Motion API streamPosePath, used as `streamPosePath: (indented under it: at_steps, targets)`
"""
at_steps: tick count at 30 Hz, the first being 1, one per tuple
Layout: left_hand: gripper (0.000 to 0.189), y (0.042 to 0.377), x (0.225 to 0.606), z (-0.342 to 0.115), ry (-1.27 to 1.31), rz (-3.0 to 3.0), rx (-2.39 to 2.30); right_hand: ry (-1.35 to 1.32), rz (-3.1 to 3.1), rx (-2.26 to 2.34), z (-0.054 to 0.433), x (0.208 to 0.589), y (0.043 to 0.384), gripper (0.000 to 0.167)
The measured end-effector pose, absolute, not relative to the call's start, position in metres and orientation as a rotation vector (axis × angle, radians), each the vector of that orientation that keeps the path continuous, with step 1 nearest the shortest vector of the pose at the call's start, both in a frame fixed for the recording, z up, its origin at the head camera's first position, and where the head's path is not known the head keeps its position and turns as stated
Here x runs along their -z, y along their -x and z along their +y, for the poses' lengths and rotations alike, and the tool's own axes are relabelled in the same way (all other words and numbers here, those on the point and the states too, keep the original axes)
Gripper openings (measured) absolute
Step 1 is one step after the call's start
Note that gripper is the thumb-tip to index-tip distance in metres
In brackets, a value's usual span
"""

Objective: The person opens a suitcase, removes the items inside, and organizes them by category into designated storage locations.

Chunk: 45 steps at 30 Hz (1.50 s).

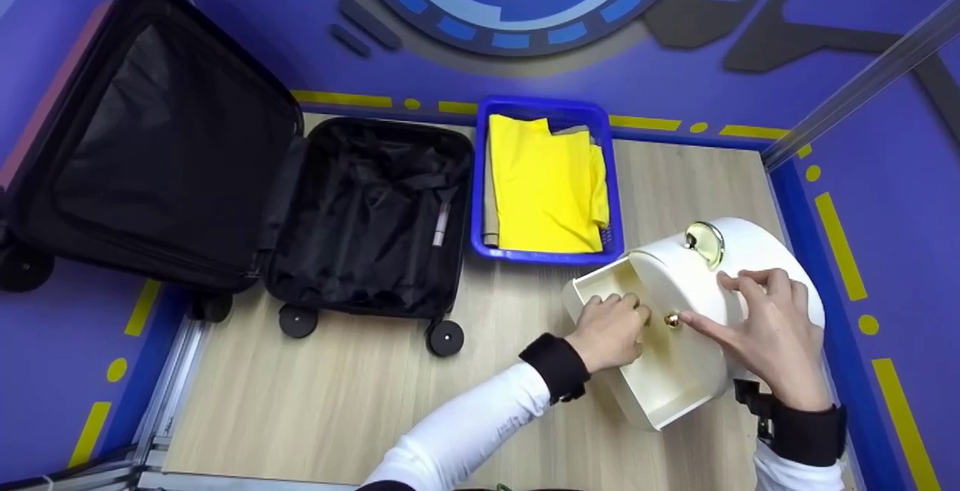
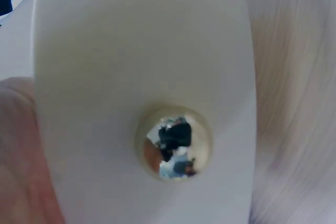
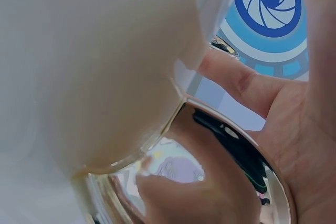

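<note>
A white rounded drawer box (image 1: pixel 750 240) stands tilted across the right of the table, its drawer (image 1: pixel 679 393) pulled out. No items show in the visible part of the drawer. My left hand (image 1: pixel 613 331) reaches over the drawer's front wall with curled fingers inside. Close up in the left wrist view is a white panel with a shiny round knob (image 2: pixel 176 148). My right hand (image 1: pixel 780 326) rests on the box, fingers spread, its thumb beside a gold knob (image 1: pixel 673 319). A shiny gold handle (image 3: pixel 226 166) looms in the right wrist view.
An open suitcase (image 1: pixel 367 300) with black lining lies at left, its lid (image 1: pixel 172 146) raised. Between it and the box, a blue basket (image 1: pixel 541 257) holds folded yellow cloth (image 1: pixel 544 184). Purple panels (image 1: pixel 862 251) wall the table at the back and sides.
</note>
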<state>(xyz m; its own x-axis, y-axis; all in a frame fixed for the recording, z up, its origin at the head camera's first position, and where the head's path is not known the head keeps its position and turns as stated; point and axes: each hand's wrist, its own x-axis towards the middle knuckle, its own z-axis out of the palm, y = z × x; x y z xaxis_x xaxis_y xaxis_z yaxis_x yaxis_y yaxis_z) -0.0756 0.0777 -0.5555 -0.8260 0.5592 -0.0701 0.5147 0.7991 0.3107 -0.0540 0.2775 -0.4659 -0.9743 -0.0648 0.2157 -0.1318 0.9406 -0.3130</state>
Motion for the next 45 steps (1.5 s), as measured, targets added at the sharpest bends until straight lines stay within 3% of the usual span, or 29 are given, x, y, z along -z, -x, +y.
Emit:
streamPosePath:
  at_steps: [8, 14, 29, 45]
  targets:
    - [0.030, 0.073, 0.551, 0.035, -1.118, 2.952, -1.123, -0.156, -2.872, -0.484, 0.277, 0.467, 0.052, 0.079]
    - [0.025, 0.068, 0.567, 0.001, -1.051, 2.913, -1.474, -0.128, -2.902, -0.478, 0.277, 0.466, 0.052, 0.080]
    - [0.033, 0.019, 0.640, -0.007, -0.909, 2.761, -1.307, -0.102, -2.927, -0.483, 0.277, 0.465, 0.053, 0.079]
    - [0.026, 0.028, 0.638, 0.012, -0.976, 2.712, -1.451, -0.082, -2.958, -0.485, 0.276, 0.465, 0.053, 0.076]
